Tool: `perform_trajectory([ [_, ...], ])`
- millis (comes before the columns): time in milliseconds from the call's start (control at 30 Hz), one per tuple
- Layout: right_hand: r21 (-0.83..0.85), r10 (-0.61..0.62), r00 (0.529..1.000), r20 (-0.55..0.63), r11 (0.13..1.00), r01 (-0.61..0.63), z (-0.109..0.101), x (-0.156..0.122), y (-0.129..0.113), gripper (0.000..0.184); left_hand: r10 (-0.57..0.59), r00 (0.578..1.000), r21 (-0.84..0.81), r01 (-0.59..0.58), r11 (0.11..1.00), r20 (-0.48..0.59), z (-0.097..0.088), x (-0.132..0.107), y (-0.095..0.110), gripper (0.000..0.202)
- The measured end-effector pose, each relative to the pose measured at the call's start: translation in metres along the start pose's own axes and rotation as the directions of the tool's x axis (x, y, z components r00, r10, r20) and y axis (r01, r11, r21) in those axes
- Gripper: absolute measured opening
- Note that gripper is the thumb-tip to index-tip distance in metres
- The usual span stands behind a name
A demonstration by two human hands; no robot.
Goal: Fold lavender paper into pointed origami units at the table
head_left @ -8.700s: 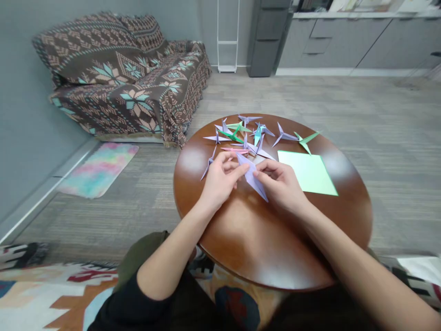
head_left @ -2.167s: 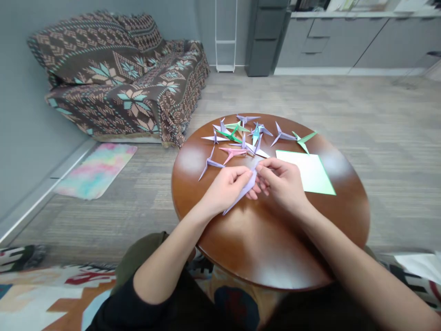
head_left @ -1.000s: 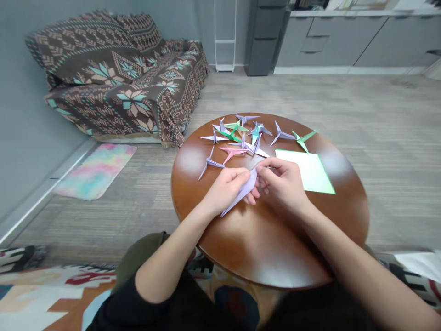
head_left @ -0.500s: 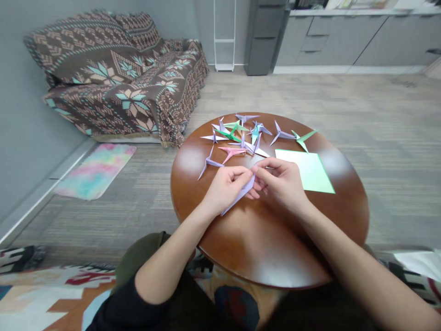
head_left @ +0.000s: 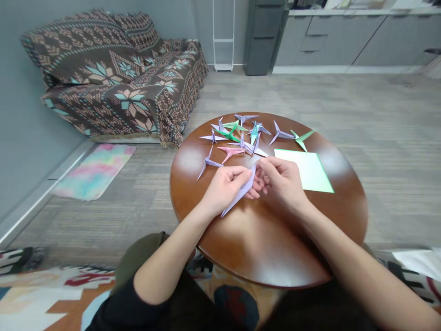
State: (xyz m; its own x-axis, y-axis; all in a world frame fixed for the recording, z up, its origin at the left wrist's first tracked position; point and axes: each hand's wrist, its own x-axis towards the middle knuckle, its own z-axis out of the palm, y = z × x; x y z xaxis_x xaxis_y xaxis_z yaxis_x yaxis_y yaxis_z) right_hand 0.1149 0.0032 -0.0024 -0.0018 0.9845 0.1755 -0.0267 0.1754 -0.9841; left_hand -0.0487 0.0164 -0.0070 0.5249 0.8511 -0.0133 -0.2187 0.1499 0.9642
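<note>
Over a round brown wooden table (head_left: 268, 248), my left hand (head_left: 223, 186) and my right hand (head_left: 282, 184) both pinch a folded lilac paper piece (head_left: 241, 193). Its long point slants down to the left, below my left hand. Fingers of both hands are closed on the paper's upper end, close together. A light green square sheet (head_left: 308, 170) lies flat just right of my right hand. Several finished folded paper figures (head_left: 241, 135) in lilac, green, teal and pink lie spread along the table's far side.
A sofa under a brown patterned throw (head_left: 120, 78) stands at the back left, with a pastel mat (head_left: 93, 170) on the floor before it. Grey cabinets (head_left: 330, 37) line the far wall. A patterned rug (head_left: 51, 289) lies under my knees.
Since 8.7 s ago the lilac piece has been turned: its point then slanted down to the right, now down to the left. Over the last second my fingers only shifted slightly on it.
</note>
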Motion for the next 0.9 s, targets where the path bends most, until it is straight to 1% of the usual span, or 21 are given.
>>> perform_trajectory([
  [67, -0.013, 0.013, 1.0, 0.006, 1.0, -0.013, 0.0, 0.0, -0.001, 0.033, -0.005, 1.0, 0.012, 0.005, 1.0, 0.012, 0.0, 0.0, 0.0, 0.033],
  [133, -0.022, 0.014, 1.0, -0.025, 1.0, -0.014, 0.0, 0.0, -0.001, 0.027, -0.042, 0.999, 0.037, 0.042, 0.998, 0.005, -0.002, -0.001, 0.003, 0.034],
  [200, -0.02, 0.0, 0.997, -0.073, 1.0, -0.001, -0.002, 0.002, -0.002, 0.023, -0.09, 0.995, 0.073, 0.092, 0.993, -0.034, -0.006, -0.001, 0.007, 0.031],
  [267, -0.024, -0.007, 0.996, -0.093, 1.0, 0.005, -0.004, 0.004, -0.002, 0.019, -0.113, 0.991, 0.134, 0.122, 0.983, -0.073, -0.011, -0.002, 0.014, 0.026],
  [300, -0.037, -0.005, 0.997, -0.079, 0.999, 0.002, -0.005, 0.005, -0.002, 0.018, -0.11, 0.99, 0.18, 0.123, 0.976, -0.084, -0.013, -0.003, 0.018, 0.023],
  [333, -0.06, -0.004, 0.999, -0.05, 0.998, 0.001, -0.006, 0.006, -0.001, 0.016, -0.11, 0.991, 0.239, 0.124, 0.963, -0.072, -0.015, -0.003, 0.021, 0.02],
  [433, -0.188, -0.003, 0.995, 0.103, 0.982, 0.022, -0.008, 0.006, -0.002, 0.013, -0.119, 0.992, 0.386, 0.129, 0.914, -0.048, -0.02, -0.006, 0.03, 0.016],
  [500, -0.26, 0.003, 0.982, 0.191, 0.965, 0.048, -0.009, 0.005, -0.002, 0.015, -0.129, 0.991, 0.437, 0.128, 0.89, -0.028, -0.022, -0.007, 0.032, 0.015],
  [533, -0.28, 0.006, 0.978, 0.209, 0.958, 0.054, -0.009, 0.005, -0.002, 0.016, -0.129, 0.992, 0.453, 0.122, 0.883, -0.016, -0.022, -0.007, 0.033, 0.015],
  [567, -0.291, 0.004, 0.978, 0.209, 0.955, 0.058, -0.009, 0.005, -0.002, 0.016, -0.123, 0.992, 0.464, 0.112, 0.879, -0.005, -0.023, -0.007, 0.033, 0.017],
  [667, -0.303, -0.013, 0.987, 0.158, 0.951, 0.061, -0.009, 0.006, -0.002, 0.017, -0.103, 0.994, 0.505, 0.075, 0.86, 0.028, -0.028, -0.009, 0.036, 0.022],
  [733, -0.31, -0.018, 0.99, 0.143, 0.949, 0.062, -0.01, 0.007, -0.001, 0.018, -0.111, 0.993, 0.527, 0.072, 0.847, 0.042, -0.031, -0.01, 0.038, 0.022],
  [800, -0.324, -0.012, 0.986, 0.169, 0.944, 0.067, -0.011, 0.007, 0.0, 0.017, -0.12, 0.992, 0.541, 0.083, 0.837, 0.033, -0.033, -0.011, 0.039, 0.019],
  [900, -0.349, 0.011, 0.97, 0.244, 0.934, 0.077, -0.011, 0.007, 0.001, 0.017, -0.112, 0.994, 0.554, 0.091, 0.827, 0.004, -0.033, -0.011, 0.038, 0.014],
])
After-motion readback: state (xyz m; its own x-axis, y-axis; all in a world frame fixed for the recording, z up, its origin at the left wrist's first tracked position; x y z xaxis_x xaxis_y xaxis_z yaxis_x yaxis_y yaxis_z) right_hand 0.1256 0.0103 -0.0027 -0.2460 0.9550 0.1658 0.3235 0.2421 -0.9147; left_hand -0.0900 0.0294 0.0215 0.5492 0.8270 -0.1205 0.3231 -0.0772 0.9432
